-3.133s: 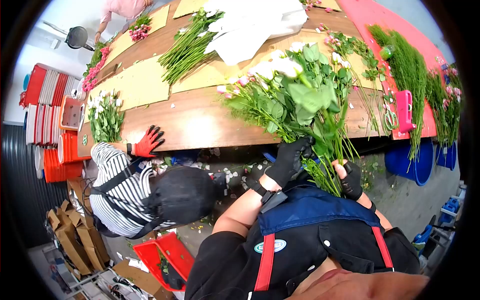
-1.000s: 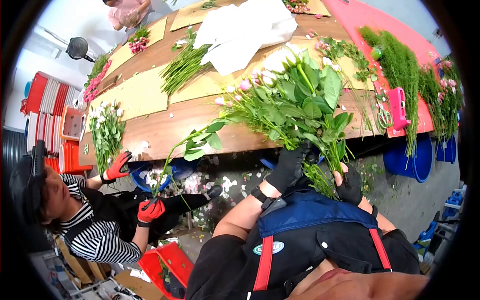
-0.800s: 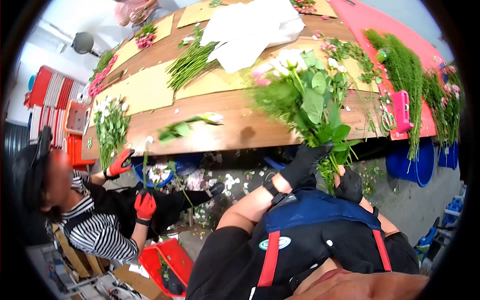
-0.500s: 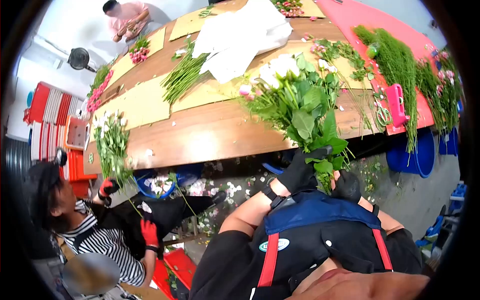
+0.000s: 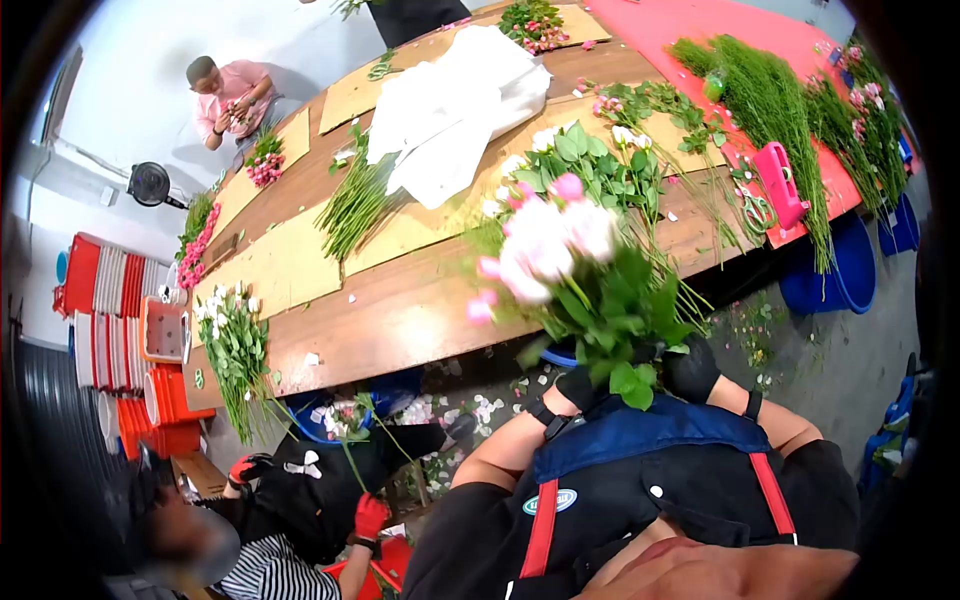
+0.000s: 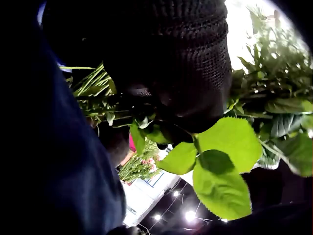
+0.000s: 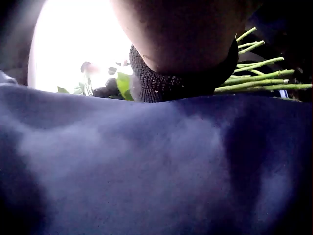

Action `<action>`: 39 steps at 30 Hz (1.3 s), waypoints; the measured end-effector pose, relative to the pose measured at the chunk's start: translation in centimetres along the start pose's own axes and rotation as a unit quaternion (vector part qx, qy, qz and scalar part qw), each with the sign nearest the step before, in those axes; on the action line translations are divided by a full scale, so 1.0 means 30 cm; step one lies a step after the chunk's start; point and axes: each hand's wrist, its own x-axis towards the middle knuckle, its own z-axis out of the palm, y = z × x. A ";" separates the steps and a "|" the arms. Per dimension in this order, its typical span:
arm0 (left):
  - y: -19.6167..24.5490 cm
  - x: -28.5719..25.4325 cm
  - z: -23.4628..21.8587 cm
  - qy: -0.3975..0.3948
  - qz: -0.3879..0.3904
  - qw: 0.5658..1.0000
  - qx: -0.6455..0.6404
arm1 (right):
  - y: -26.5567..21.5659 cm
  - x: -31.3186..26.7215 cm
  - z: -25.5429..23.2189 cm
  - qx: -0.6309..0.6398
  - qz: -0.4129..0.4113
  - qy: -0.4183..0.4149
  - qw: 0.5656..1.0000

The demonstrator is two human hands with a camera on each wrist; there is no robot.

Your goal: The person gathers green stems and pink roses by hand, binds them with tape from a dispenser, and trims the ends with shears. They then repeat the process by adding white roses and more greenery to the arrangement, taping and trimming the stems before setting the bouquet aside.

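Note:
A bouquet of pale pink and white roses (image 5: 550,245) with dense green leaves is held upright at the apron, blurred by motion. My left hand (image 5: 588,388), in a black glove, grips its stems low down, partly behind leaves. In the left wrist view the knit glove (image 6: 195,73) closes around stems, and bright leaves (image 6: 227,142) hang beside it. My right hand (image 5: 692,368), also black-gloved, holds the stem side of the bunch. Cut stem ends (image 7: 264,78) stick out past the glove in the right wrist view; the fingers are hidden.
A wooden table (image 5: 410,320) carries cardboard sheets, white wrapping (image 5: 455,115), greenery and a white rose bundle (image 5: 235,345). Scissors (image 5: 757,212) and a pink tool (image 5: 780,185) lie right. Blue buckets (image 5: 830,270) stand below. A red-gloved person (image 5: 290,540) sits left.
The bouquet has tipped so its blooms face the camera, lower and nearer my body. My hands have drawn in slightly. The seated person has leaned lower. The head view has turned.

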 end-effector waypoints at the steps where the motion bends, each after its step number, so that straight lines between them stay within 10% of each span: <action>1: -0.017 -0.008 -0.005 -0.012 -0.014 0.992 -0.125 | -0.002 0.025 0.005 0.042 0.016 0.004 0.999; 11: -0.021 0.003 -0.034 0.060 -0.032 0.997 -0.040 | 0.048 0.049 0.151 0.179 0.079 -0.106 0.975; 14: -0.017 0.019 -0.040 0.074 -0.029 0.996 -0.039 | 0.032 0.049 0.148 0.462 0.165 -0.100 0.865; 23: -0.009 0.040 -0.048 0.111 -0.040 0.992 -0.048 | 0.037 0.024 0.032 0.237 0.072 -0.148 0.958; 35: -0.037 0.062 -0.080 0.086 -0.053 0.995 -0.016 | 0.081 -0.041 0.016 0.164 0.042 -0.177 0.970; 39: -0.077 0.015 -0.135 0.061 0.012 0.977 0.202 | 0.189 0.033 0.108 0.193 -0.027 -0.273 0.942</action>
